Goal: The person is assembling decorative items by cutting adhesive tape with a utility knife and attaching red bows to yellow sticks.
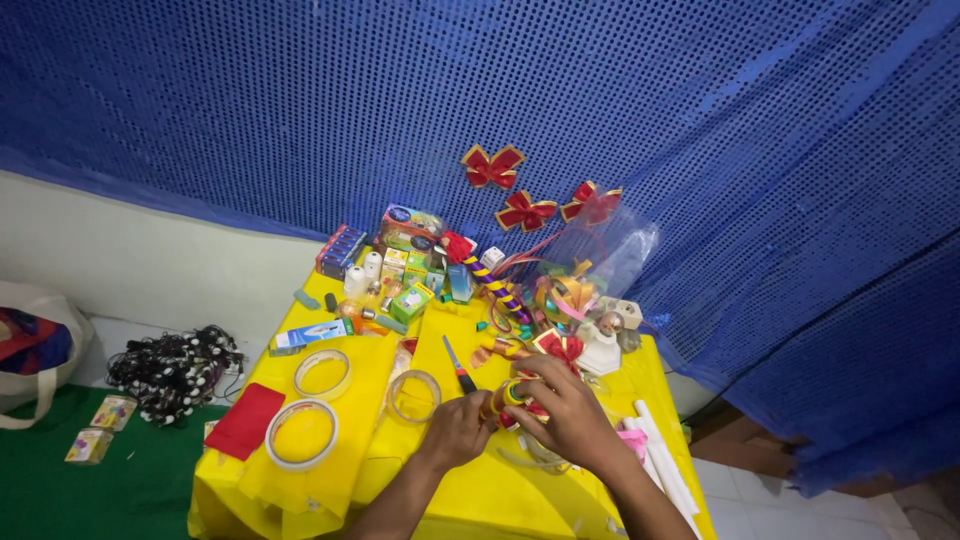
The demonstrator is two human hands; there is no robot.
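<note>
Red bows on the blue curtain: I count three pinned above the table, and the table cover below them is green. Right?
Not quite. The head view shows three red bows on the blue curtain, but the table cover is yellow, not green. The green surface is the floor mat left of the table.

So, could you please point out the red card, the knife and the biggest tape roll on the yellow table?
Red card [246,421], head view, middle of its flat face.
Knife [456,362], head view, on the blade.
Biggest tape roll [281,457], head view, on its white rim at the lower left.

Small green, blue and white boxes [412,300] crowd the yellow table's [480,495] far end; two packets [100,428] lie on the floor.
</note>
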